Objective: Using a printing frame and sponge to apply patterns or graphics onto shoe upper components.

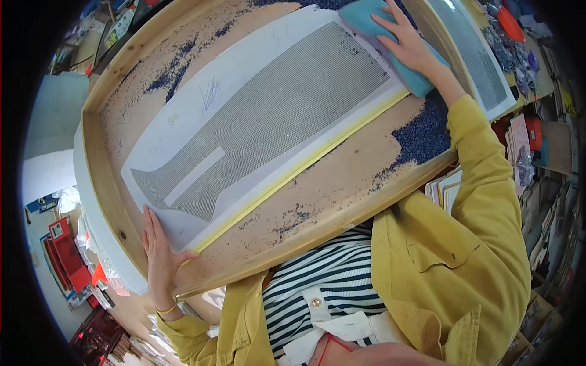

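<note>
- The left hand [160, 249] is touching the patterned sheet [268, 116]'s lower-left corner, fingers outstretched.
- The right hand [412, 46] is splaying, unclenched, over the teal pad [419, 80] at the sheet's upper-right end.

The wooden tray [116, 219] is cut off at its far side; inside it, a blue pad [358, 18] hides one end of the patterned sheet [262, 116], and dark grains [427, 133] are too small to identify.
</note>
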`<control>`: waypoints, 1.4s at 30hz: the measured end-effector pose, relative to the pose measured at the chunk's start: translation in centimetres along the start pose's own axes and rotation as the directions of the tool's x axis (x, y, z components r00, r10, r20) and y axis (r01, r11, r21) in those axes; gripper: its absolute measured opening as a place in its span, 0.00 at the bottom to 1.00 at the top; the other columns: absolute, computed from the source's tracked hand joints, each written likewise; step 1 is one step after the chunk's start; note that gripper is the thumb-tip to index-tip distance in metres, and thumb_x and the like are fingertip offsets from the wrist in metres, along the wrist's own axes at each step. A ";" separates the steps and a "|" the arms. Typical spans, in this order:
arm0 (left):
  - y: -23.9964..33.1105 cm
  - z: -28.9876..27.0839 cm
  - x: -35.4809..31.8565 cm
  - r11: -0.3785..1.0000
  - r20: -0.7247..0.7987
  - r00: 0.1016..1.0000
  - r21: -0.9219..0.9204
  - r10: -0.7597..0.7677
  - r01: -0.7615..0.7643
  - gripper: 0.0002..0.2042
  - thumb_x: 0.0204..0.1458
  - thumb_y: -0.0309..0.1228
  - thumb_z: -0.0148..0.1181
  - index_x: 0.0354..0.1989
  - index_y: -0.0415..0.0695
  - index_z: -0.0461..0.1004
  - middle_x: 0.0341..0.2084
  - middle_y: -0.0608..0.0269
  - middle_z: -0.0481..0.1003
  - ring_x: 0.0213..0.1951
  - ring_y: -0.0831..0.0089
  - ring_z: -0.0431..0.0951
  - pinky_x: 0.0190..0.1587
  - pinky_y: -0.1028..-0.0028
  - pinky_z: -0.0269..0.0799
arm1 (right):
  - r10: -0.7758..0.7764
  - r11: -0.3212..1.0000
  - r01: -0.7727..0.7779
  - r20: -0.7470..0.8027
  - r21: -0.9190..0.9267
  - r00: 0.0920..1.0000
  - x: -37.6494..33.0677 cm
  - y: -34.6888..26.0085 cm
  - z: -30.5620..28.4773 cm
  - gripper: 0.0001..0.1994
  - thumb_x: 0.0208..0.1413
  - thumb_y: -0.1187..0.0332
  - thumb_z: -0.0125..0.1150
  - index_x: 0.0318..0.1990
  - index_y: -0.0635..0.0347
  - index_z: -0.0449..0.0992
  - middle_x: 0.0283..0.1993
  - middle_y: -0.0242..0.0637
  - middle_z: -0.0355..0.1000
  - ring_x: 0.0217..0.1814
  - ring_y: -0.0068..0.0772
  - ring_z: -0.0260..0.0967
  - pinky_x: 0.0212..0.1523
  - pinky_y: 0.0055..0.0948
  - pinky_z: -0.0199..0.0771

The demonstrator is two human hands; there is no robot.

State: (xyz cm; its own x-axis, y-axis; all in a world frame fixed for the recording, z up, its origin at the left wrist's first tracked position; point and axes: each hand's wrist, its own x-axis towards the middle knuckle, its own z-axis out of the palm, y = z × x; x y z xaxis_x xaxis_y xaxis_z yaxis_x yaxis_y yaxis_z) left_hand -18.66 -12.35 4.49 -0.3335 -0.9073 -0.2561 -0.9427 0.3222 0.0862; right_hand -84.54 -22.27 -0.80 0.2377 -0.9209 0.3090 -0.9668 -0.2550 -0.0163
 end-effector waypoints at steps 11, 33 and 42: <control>-0.1 0.1 -0.5 0.999 0.004 0.999 0.005 -0.032 0.032 0.73 0.21 0.65 0.71 0.73 0.28 0.43 0.75 0.40 0.45 0.72 0.48 0.53 0.73 0.52 0.47 | -0.015 0.967 -0.048 0.246 0.249 0.969 5.3 -11.0 -0.3 0.27 0.63 0.67 0.56 0.69 0.62 0.64 0.81 0.53 0.35 0.80 0.58 0.41 0.74 0.59 0.47; -0.2 0.1 0.0 0.998 0.033 0.999 0.053 -0.030 0.028 0.74 0.20 0.69 0.68 0.73 0.28 0.42 0.75 0.42 0.43 0.71 0.46 0.56 0.72 0.50 0.48 | 0.345 0.930 -0.359 0.147 0.081 0.927 -0.1 -10.5 -2.8 0.19 0.61 0.68 0.54 0.58 0.67 0.73 0.80 0.56 0.35 0.72 0.66 0.51 0.66 0.60 0.60; -0.7 0.5 -0.1 0.999 0.001 1.000 0.041 -0.009 0.009 0.74 0.19 0.65 0.72 0.73 0.28 0.42 0.76 0.43 0.42 0.71 0.47 0.55 0.71 0.50 0.49 | 0.011 1.000 -0.008 -0.103 0.026 0.995 -1.0 -6.7 1.4 0.19 0.62 0.67 0.54 0.58 0.65 0.73 0.79 0.56 0.39 0.71 0.65 0.52 0.66 0.52 0.63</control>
State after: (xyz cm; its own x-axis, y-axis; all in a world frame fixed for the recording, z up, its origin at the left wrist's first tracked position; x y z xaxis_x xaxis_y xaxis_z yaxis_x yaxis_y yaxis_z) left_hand -17.97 -12.38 3.95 -0.3253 -0.9098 -0.2579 -0.9446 0.3251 0.0446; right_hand -78.13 -20.02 -2.33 0.2165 -0.8883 0.4051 -0.9659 -0.2553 -0.0437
